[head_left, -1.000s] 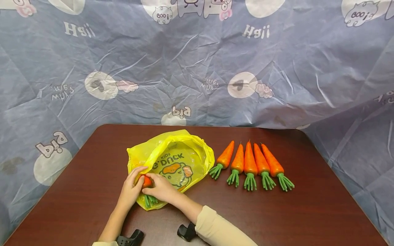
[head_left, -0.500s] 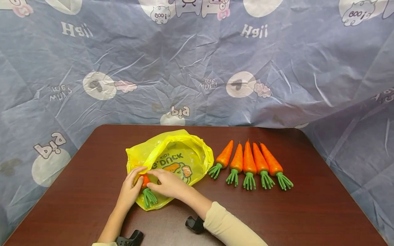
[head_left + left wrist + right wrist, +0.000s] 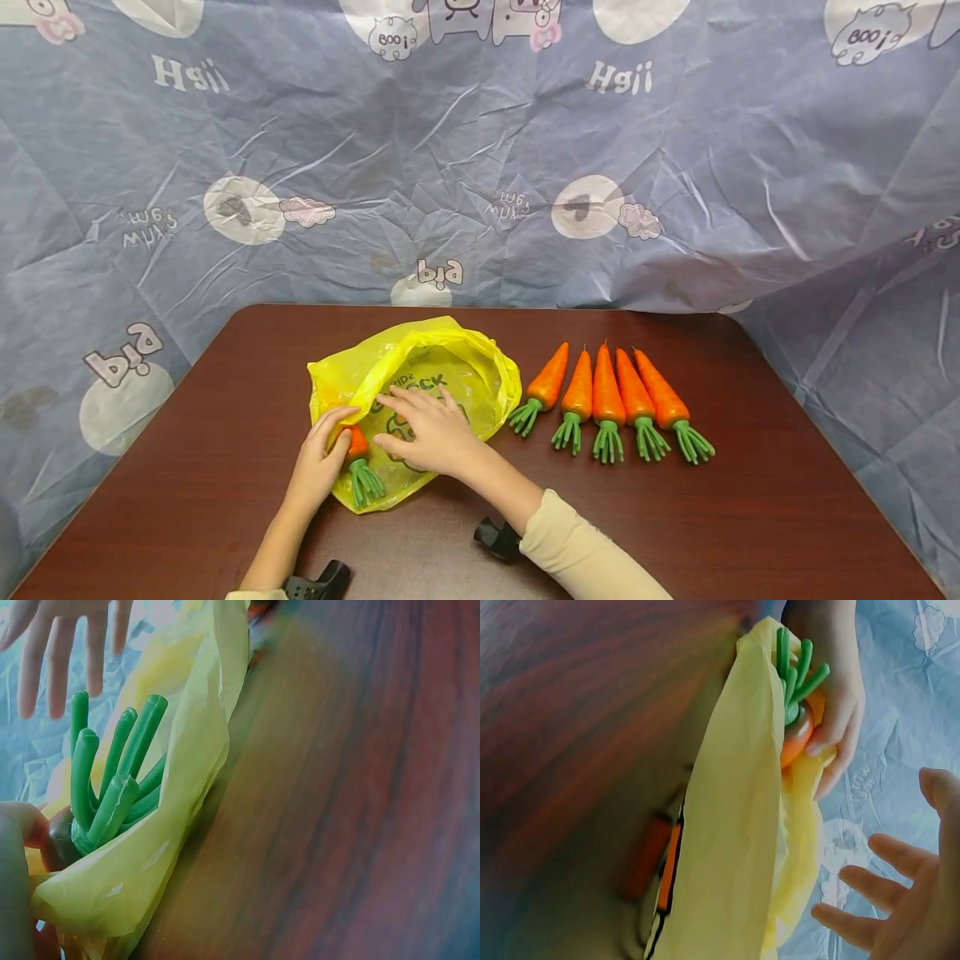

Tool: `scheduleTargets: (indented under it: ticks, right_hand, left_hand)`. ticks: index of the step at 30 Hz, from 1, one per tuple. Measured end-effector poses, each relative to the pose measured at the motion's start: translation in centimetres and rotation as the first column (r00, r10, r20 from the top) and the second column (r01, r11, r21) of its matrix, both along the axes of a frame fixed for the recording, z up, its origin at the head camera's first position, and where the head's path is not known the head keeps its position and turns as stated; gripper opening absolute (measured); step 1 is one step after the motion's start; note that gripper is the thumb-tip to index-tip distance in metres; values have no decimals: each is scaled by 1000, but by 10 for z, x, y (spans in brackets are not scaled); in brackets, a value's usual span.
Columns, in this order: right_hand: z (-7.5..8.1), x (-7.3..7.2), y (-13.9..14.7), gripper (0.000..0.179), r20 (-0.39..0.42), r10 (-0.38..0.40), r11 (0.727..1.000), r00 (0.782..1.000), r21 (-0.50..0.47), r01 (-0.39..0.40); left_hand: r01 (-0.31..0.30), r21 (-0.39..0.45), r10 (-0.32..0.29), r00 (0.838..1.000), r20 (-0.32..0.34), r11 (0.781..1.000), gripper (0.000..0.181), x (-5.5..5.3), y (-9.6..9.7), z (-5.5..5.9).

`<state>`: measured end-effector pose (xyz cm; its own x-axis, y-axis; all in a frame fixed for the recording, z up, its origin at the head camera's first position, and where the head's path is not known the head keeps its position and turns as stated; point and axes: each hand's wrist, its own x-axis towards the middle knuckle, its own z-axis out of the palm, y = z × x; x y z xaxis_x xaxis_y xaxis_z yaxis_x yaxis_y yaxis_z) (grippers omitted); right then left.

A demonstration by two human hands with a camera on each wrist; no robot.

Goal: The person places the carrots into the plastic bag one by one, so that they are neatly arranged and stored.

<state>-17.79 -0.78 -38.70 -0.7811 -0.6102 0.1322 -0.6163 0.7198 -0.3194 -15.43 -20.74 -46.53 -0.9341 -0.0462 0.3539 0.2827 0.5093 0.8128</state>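
Fingers (image 3: 339,414) of the left hand (image 3: 315,464) are pinching the rim of a yellow bag (image 3: 348,358). One orange carrot (image 3: 357,446) is lying inside the bag, right by the left thumb. Its green stems (image 3: 366,483) are pointing toward the person, and its other end is hiding under the yellow plastic.

The right hand (image 3: 442,437) is hanging over the bag near that carrot, and its fingers are standing wide apart. In the right wrist view, a gap is showing between this hand and the carrot. Black letters (image 3: 433,383) and a drawing are showing on the bag, and the right hand is covering part of the drawing.

Five more carrots (image 3: 609,396) are lying in a row on the brown desk (image 3: 750,533), to the right of the bag. Their pointy ends are facing away from the person. One is lying near the bag, and the other four are lying close together.

A cream sleeve (image 3: 592,550) is covering the right arm, and a black gadget (image 3: 498,540) is poking out beside that arm. Behind the desk, a wrinkly gray-blue cloth (image 3: 450,167) is hanging, and pale circles, pink clouds and words are showing on it.
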Motion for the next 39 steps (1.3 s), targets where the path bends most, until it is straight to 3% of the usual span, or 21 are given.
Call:
scheduleTargets:
  ticks: [5,13,21,28,31,39]
  right_hand:
    - [6,-1,12,59,-22,-31,999,999,-7,31]
    - [11,-3,30,60,-44,-71,997,996,-28,70]
    - [17,-7,54,61,-94,-145,989,985,-40,141]
    - [18,-9,75,60,-92,-204,977,975,-86,197]
    - [19,-9,83,59,-96,-226,971,969,-105,216]
    - [22,-9,108,60,-70,-290,952,954,-118,281]
  left_hand:
    - [-12,-1,12,1000,4,1000,29,2,4,6]
    - [-37,-32,37,999,18,999,28,16,17,33]
    - [-25,-16,25,999,21,1000,28,16,17,34]
    - [-29,-22,30,999,36,999,28,17,17,36]
    - [-31,-31,32,999,17,999,28,17,17,34]
    - [-27,-31,28,999,22,999,29,1,2,3]
